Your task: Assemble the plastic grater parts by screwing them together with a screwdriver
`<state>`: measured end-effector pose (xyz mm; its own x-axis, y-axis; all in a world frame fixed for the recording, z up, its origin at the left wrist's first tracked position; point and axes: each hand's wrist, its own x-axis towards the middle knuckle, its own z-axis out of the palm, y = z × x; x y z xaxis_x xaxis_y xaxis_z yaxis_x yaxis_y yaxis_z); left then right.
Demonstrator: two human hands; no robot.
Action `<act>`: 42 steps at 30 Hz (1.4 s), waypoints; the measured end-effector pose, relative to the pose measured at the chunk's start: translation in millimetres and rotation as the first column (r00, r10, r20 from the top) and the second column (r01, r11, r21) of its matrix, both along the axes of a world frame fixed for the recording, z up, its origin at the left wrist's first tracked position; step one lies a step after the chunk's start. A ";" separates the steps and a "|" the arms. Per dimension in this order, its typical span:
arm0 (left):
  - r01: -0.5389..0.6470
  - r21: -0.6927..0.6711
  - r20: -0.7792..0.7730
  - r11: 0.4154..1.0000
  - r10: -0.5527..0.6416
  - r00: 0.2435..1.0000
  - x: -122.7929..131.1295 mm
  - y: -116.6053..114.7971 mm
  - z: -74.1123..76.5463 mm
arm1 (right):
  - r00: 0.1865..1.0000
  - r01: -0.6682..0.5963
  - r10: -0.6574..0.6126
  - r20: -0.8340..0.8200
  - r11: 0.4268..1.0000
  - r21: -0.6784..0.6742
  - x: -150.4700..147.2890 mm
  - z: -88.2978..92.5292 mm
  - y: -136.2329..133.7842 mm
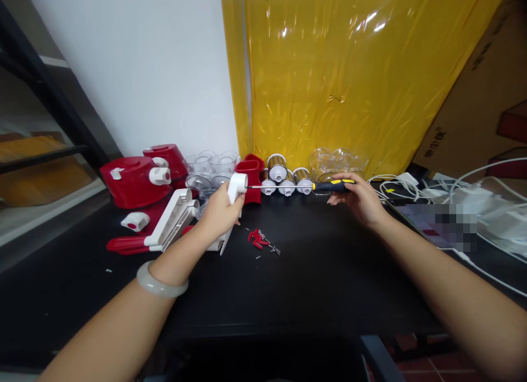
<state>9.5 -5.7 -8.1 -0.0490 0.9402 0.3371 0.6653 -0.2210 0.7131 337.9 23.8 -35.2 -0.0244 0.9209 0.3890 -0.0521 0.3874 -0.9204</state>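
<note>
Roughly mid-frame, left hand (218, 212) clenched around a white plastic part (237, 185), held just above the black table (296, 288). Right hand (361, 200) grasps the screwdriver (333, 185) by its black-and-yellow handle, fingers wrapped over the top. The shaft runs level toward the left of the frame, with its tip at the white part. Pale bangle (161, 284) on the left wrist.

Just below the left hand: white frame piece (173, 220) lying tilted, touching red parts. Small red clips and loose screws (259, 239) sit on the table between the two hands, lower than the shaft, apart from both.

Back edge of the table is crowded. Red housings (138, 179) at centre left, clear cups (211, 167) beside them, a red cup (254, 170), then metal drum blades (286, 179) in a row right behind the shaft. More clear cups (337, 159) behind the right hand. White cables (397, 189) and adapters at centre right, near the right wrist.

Yellow plastic sheet (349, 74) hangs behind; cardboard box (473, 96) leans at upper right. Lower middle of the table between the forearms is open black surface, down to the near edge.
</note>
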 end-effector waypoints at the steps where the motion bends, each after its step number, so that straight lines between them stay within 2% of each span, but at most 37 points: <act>1: 0.000 0.000 -0.006 1.000 0.000 1.000 0.0 0.1 0.1 | 1.000 0.004 -0.004 -0.002 1.000 0.000 -0.2 0.0 0.0; 9: 0.001 -0.004 -0.004 1.000 -0.001 1.000 1.5 -1.6 1.4 | 0.999 0.013 -0.014 -0.041 1.000 -0.022 -0.2 -2.4 2.8; 21: -0.012 0.000 -0.011 1.000 0.012 1.000 1.0 -1.3 3.2 | 0.999 0.030 -0.031 0.034 0.999 0.026 -1.4 -5.3 2.9; 28: -0.004 -0.015 0.016 1.000 0.004 1.000 0.9 -1.5 1.9 | 0.992 0.095 -0.099 0.084 0.995 0.043 -0.4 -6.9 4.8; 33: 0.001 -0.005 -0.011 1.000 -0.001 1.000 0.5 -0.6 2.6 | 0.998 0.055 -0.055 0.018 0.998 -0.016 -1.7 -4.9 4.0; 37: 0.004 -0.011 -0.002 1.000 -0.004 1.000 0.4 -0.5 2.0 | 0.999 -0.004 0.004 -0.039 1.000 -0.010 -1.2 -2.6 2.3; 42: 0.020 -0.006 0.000 1.000 -0.020 1.000 0.5 0.2 0.1 | 0.999 0.009 -0.009 -0.049 1.000 0.001 0.4 -1.6 1.9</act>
<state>10.0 -5.6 -8.0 -0.0304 0.9430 0.3315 0.6612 -0.2298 0.7142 338.2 25.7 -36.8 0.0028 0.9206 0.3906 -0.0932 0.3891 -0.9165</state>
